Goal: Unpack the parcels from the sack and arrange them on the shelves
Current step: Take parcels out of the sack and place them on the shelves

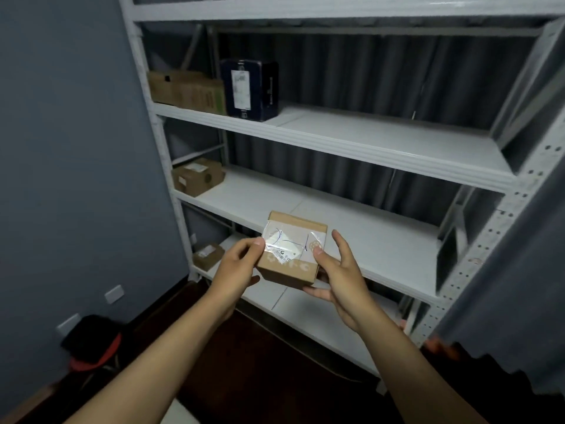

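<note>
In front of the white shelves point(336, 142), the small taped parcel point(292, 249) sits pinched between the left hand point(241, 264) and right hand point(339, 270), thumbs on top, seemingly to carry it level to a shelf.

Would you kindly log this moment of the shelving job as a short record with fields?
held item: small cardboard parcel with taped label on top
left hand: grips the parcel's left edge
right hand: thumb on top, fingers under the right side
parcel position: in the air in front of the shelving unit
upper shelf: brown box beside dark box, at the left end
middle shelf: one brown box, at the left end
lower shelf: one small brown box, at the left end
sack: not in view
</note>
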